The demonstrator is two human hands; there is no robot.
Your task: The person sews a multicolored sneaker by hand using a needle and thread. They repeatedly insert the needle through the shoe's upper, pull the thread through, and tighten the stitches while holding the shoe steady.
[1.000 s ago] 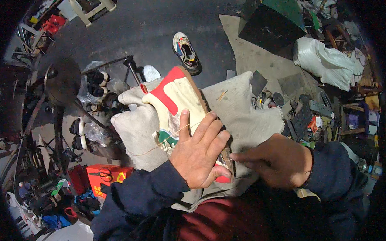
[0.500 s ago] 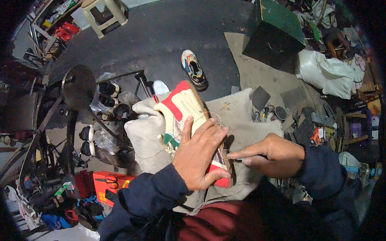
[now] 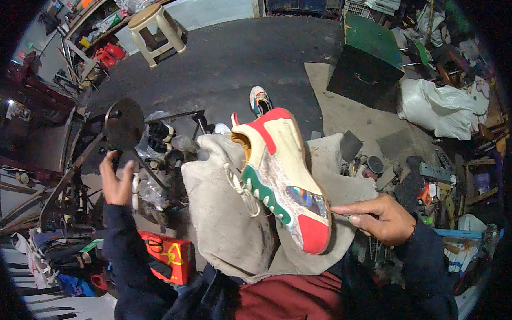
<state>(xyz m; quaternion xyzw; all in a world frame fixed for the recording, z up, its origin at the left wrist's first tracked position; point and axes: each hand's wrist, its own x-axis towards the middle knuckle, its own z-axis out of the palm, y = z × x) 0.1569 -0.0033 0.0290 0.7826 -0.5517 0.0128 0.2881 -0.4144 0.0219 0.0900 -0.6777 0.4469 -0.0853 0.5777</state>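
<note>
While the shoe (image 3: 286, 169) lies tilted on the cloth (image 3: 223, 221) in front of you, its long axis goes from the heel, which is farther from you, down to the toe, near you and a little to the right. The sole edge faces your right hand (image 3: 390, 221), which is the nearer one: its index fingertip seems to touch this edge, close to the toe, so the shoe is to the left of these fingers. Thumb and index finger are pressed together on a small tool (image 3: 350, 216), mostly hidden. Your left hand (image 3: 117, 183) is well apart from the shoe, on its left, with the fingers spread, and nothing can be seen in it. In count, you have one shoe on the cloth, one second shoe (image 3: 261, 101) on the floor (image 3: 231, 55) beyond, one stool (image 3: 154, 35), one green box (image 3: 365, 62), one white sack (image 3: 438, 110) and one orange box (image 3: 174, 253).
</note>
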